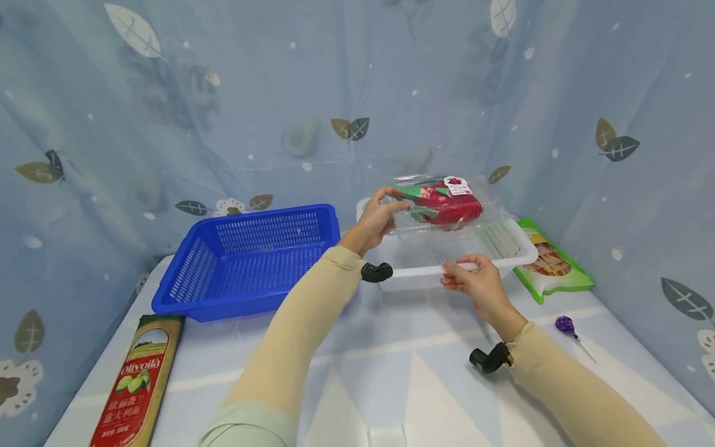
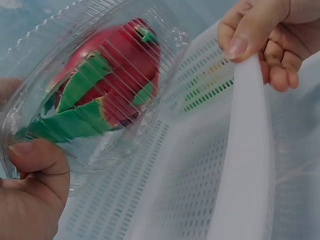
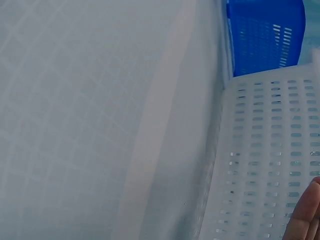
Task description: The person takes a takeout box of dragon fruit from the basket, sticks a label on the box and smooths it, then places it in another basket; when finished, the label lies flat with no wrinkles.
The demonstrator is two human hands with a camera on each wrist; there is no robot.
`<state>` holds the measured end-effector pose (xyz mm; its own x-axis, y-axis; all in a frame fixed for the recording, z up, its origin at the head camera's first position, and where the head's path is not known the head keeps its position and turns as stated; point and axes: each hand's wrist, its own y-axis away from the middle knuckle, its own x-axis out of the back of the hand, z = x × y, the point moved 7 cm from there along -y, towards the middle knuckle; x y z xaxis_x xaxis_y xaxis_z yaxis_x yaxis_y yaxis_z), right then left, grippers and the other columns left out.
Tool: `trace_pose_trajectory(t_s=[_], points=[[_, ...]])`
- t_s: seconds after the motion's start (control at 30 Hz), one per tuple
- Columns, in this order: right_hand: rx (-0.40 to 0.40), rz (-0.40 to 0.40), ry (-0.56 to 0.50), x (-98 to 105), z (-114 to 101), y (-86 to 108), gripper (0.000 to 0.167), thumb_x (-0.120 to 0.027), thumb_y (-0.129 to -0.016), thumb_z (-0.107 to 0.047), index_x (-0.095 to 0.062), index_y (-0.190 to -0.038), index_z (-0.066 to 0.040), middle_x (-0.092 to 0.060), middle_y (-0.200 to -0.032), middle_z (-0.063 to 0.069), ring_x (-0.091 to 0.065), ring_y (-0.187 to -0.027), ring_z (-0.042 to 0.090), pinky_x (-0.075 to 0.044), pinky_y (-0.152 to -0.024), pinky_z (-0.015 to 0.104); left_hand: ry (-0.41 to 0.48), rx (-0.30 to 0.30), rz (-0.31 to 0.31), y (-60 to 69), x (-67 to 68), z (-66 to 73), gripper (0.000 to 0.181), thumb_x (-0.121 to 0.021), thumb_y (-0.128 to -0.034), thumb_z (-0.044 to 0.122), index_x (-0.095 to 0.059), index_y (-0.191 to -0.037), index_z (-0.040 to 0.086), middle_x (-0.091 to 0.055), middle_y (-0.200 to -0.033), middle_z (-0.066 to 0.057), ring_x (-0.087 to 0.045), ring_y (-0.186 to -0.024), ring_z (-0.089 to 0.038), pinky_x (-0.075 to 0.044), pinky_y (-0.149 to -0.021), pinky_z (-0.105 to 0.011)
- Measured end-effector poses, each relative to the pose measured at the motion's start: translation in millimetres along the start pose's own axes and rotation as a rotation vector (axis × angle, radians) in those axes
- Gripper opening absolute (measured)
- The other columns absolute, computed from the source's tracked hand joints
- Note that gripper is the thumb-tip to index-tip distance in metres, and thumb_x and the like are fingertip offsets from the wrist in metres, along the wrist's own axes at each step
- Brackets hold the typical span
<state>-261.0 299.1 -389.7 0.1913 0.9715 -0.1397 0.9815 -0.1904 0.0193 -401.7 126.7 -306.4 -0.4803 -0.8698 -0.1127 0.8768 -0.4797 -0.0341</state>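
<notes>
A clear plastic box with a red and green dragon fruit (image 1: 450, 205) inside hangs tilted over the white basket (image 1: 525, 256). My left hand (image 1: 375, 217) pinches its left end between thumb and fingers; the left wrist view shows the thumb (image 2: 40, 160) on the clear plastic. With my right hand (image 1: 479, 284) I grip the near rim of the white basket, thumb on top and fingers below it. Only some fingers (image 3: 304, 212) of that hand show in the right wrist view, beside the slotted basket wall.
Left of the white basket stands a blue basket (image 1: 246, 304). A red and gold pasta packet (image 1: 136, 385) lies at the front left. On the right are a green and white food bag (image 1: 553, 267) and a purple-wrapped lollipop (image 1: 565, 325). A patterned curtain (image 1: 251, 93) hangs behind.
</notes>
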Motion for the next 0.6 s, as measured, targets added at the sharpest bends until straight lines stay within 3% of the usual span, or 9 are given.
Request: trace_pose_trajectory(t_s=[0.1, 0.17, 0.23, 0.3, 0.37, 0.6], points=[[-0.009, -0.002, 0.013, 1.5, -0.9, -1.2, 0.042, -0.072, -0.091, -0.018, -0.039, -0.113, -0.005, -0.075, -0.079, -0.005, -0.073, -0.069, 0.009, -0.061, -0.070, 0.027, -0.014, 0.029, 0.007, -8.5, -1.6, -11.3, 0.030, -0.066, -0.0944, 0.019, -0.053, -0.122, 0.018, -0.062, -0.109, -0.003, -0.024, -0.041, -0.007, -0.026, -0.046, -0.024], [-0.015, -0.001, 0.019, 0.9, -0.7, -1.6, 0.043, -0.072, -0.090, -0.019, -0.039, -0.113, -0.005, -0.075, -0.079, -0.006, -0.073, -0.069, 0.009, -0.061, -0.070, 0.027, -0.032, 0.048, 0.016, -11.8, -0.1, -17.8, 0.030, -0.066, -0.0943, 0.019, -0.053, -0.122, 0.019, -0.058, -0.128, -0.005, -0.024, -0.041, -0.007, -0.026, -0.045, -0.024], [-0.022, 0.003, 0.029, 0.9, -0.3, -1.8, 0.044, -0.072, -0.090, -0.020, -0.039, -0.114, -0.005, -0.075, -0.080, -0.006, -0.073, -0.070, 0.009, -0.061, -0.071, 0.027, -0.043, 0.066, 0.019, -15.0, 1.5, -24.3, 0.030, -0.066, -0.0944, 0.019, -0.054, -0.122, 0.018, -0.043, -0.150, -0.001, -0.026, -0.041, -0.008, -0.027, -0.046, -0.025], [-0.028, 0.013, 0.037, 1.8, -0.1, -1.5, 0.044, -0.072, -0.090, -0.021, -0.039, -0.114, -0.005, -0.075, -0.079, -0.006, -0.073, -0.070, 0.009, -0.061, -0.070, 0.027, -0.059, 0.078, 0.015, -17.7, 2.4, -29.5, 0.032, -0.066, -0.0946, 0.020, -0.054, -0.124, 0.017, -0.024, -0.163, 0.004, -0.027, -0.042, -0.008, -0.028, -0.047, -0.025], [-0.035, 0.018, 0.040, 2.2, 1.1, -1.3, 0.044, -0.072, -0.090, -0.022, -0.039, -0.114, -0.006, -0.075, -0.080, -0.006, -0.073, -0.070, 0.009, -0.061, -0.071, 0.027, -0.070, 0.090, 0.016, -20.0, 4.9, -34.7, 0.032, -0.066, -0.0949, 0.020, -0.054, -0.125, 0.017, -0.018, -0.165, 0.006, -0.028, -0.042, -0.008, -0.028, -0.047, -0.025], [-0.021, 0.011, 0.025, 1.8, 1.1, -1.5, 0.040, -0.072, -0.091, -0.021, -0.040, -0.111, -0.007, -0.076, -0.081, -0.004, -0.073, -0.069, 0.010, -0.061, -0.071, 0.029, -0.096, 0.111, 0.011, -25.5, 7.2, -42.8, 0.030, -0.064, -0.0958, 0.021, -0.052, -0.123, 0.018, -0.052, -0.141, -0.010, -0.027, -0.042, -0.007, -0.028, -0.046, -0.025]])
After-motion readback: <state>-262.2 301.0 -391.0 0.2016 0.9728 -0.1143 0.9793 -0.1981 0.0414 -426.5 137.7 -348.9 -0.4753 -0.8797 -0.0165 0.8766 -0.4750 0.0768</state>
